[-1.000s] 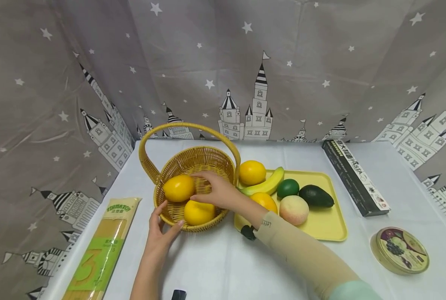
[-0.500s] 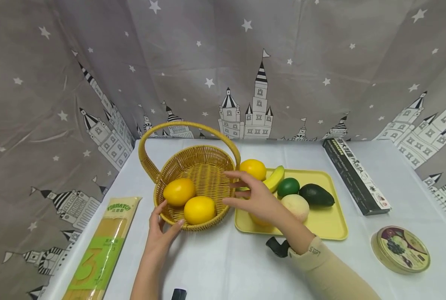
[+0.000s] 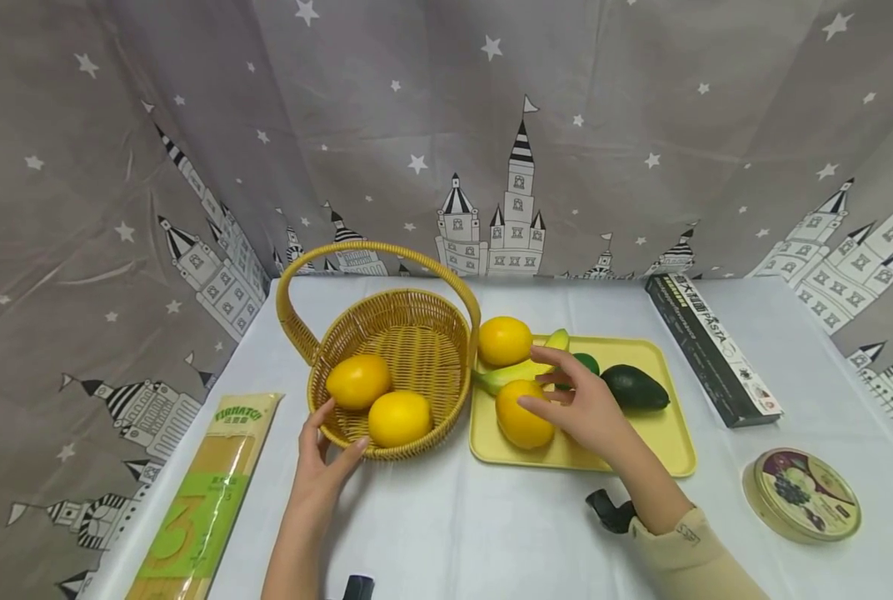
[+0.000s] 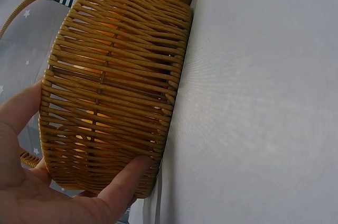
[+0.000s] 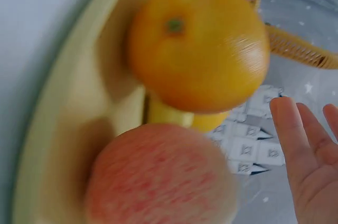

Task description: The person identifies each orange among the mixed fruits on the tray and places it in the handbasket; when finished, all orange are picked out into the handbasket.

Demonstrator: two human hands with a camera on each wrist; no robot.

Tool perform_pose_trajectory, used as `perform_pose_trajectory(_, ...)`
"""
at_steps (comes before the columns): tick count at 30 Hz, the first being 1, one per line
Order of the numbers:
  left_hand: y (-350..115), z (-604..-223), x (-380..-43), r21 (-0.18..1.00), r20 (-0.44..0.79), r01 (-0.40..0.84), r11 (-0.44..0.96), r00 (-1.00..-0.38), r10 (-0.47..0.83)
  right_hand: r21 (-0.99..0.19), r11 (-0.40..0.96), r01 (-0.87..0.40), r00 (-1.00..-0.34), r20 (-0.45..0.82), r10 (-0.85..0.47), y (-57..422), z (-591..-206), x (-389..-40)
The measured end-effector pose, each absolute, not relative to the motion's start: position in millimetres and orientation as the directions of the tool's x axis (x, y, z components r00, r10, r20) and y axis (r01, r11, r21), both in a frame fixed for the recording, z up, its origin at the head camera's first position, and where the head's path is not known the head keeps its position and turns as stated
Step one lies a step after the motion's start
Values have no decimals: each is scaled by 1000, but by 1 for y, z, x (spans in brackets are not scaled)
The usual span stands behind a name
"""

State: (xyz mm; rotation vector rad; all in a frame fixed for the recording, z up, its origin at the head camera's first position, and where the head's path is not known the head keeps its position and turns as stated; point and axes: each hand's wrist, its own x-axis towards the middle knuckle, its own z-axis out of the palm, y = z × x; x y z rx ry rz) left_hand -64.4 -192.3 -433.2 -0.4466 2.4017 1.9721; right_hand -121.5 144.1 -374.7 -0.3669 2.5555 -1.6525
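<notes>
My left hand (image 3: 322, 479) holds the near left side of a yellow wicker basket (image 3: 431, 333), with two orange-yellow fruits, one lemon-shaped (image 3: 358, 382) and one rounder (image 3: 400, 419), inside. In the left wrist view, digits of that hand reach the rim and press the woven wall (image 4: 111, 92). My right hand (image 3: 585, 408) hovers over the yellow tray (image 3: 660, 442), fingers spread, beside an orange (image 3: 523, 421). The right wrist view shows the orange (image 5: 200, 44) apart from the straight fingers, with a peach (image 5: 158, 182) near it; the hand hides the peach in the head view.
Around the tray are a banana (image 3: 510, 375), a green fruit (image 3: 587, 362), an avocado (image 3: 636, 387) and another orange-yellow fruit (image 3: 505, 342). A pasta box (image 3: 712, 350) and round tin (image 3: 802, 496) stand right; a spaghetti packet (image 3: 202, 500) lies left.
My right hand has left the inside of the basket and moved right to the orange on the tray. The rounder fruit rests in the basket. My left hand keeps its place.
</notes>
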Motion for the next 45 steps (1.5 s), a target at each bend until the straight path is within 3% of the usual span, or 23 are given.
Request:
perform_pose_trajectory(8,-191,-432,-65,958,-195,-233,167,-956,-217,-827,544,-143,-980,41,-194,153,-391,-123)
perform_pose_trajectory(16,-191,-432,-64,961,-185,-222,162,-958,-217,-618,760,-203,-976,65,-208,139,-395,-123)
perform_pose_trajectory(32,-192,-432,-64,962,-187,-223,160,-958,-218,-405,874,-270,-961,61,-269,118,-402,-127)
perform_pose_trajectory(39,-191,-432,-64,957,-198,-237,164,-955,-222,-393,874,-287,-958,92,-273,118,-404,-126)
perform_pose_trajectory(45,-191,-432,-64,958,-194,-232,166,-956,-221,-466,839,-279,-960,101,-263,120,-394,-121)
